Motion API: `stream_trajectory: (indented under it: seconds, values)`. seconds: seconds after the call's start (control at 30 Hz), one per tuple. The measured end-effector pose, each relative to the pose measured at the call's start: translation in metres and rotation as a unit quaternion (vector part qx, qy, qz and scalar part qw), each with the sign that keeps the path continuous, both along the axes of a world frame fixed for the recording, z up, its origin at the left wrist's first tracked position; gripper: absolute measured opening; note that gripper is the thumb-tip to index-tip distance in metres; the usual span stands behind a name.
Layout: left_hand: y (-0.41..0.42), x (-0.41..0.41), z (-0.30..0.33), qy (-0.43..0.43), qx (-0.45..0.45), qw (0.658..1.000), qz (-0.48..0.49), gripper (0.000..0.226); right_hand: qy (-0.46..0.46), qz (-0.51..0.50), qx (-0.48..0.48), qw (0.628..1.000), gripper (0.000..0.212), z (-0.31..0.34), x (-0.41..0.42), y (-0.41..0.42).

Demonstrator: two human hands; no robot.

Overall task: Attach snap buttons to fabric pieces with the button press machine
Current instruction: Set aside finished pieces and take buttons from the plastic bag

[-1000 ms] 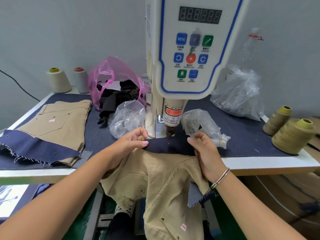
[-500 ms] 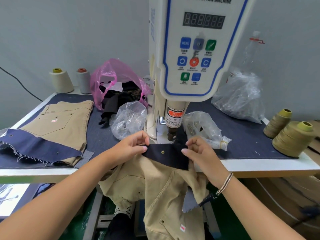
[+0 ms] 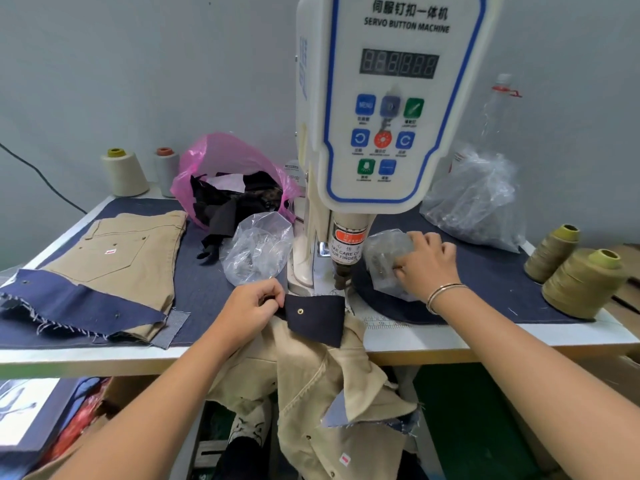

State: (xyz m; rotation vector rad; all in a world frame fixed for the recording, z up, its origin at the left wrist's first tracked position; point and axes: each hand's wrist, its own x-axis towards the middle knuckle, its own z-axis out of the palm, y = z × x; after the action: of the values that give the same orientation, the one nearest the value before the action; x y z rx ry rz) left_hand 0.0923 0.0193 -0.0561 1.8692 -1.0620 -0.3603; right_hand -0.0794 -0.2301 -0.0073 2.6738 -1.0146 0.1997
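Button press machine (image 3: 388, 109) standing upright at centre of table (image 3: 450, 336), control panel facing forward. Khaki garment (image 3: 322, 386) draped over table edge at 6 o'clock of the press head, navy flap (image 3: 320, 318) just below the punch, snap button (image 3: 300, 311) set near its left end. Left hand (image 3: 251, 308) at 7 o'clock, thumb and fingers pinching flap's left edge. Right hand (image 3: 420, 263) at 3 o'clock, fingers curled onto small clear bag (image 3: 384, 251). Finished khaki piece (image 3: 128, 251) lying flat at 9 o'clock.
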Motion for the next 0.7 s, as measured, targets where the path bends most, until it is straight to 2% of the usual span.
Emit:
stream_trajectory:
  seconds: [0.13, 0.37, 0.57, 0.7]
  values:
    - [-0.002, -0.001, -0.001, -0.018, 0.022, 1.000, 0.013, 0.032, 0.063, -0.022, -0.015, 0.998, 0.030, -0.005, 0.019, -0.003]
    - [-0.004, 0.000, 0.000, -0.027, 0.042, 0.998, 0.035, 0.030, 0.108, -0.010, -0.071, 0.992, 0.025, -0.007, 0.031, 0.004]
    - [-0.005, -0.002, 0.000, -0.021, 0.049, 0.997, 0.050, 0.024, 0.099, 0.000, -0.064, 0.993, 0.026, -0.003, 0.032, 0.002]
    - [-0.005, -0.003, 0.002, -0.022, 0.052, 0.997, 0.051, 0.023, 0.045, -0.015, -0.003, 0.999, 0.022, -0.003, 0.025, 0.000]
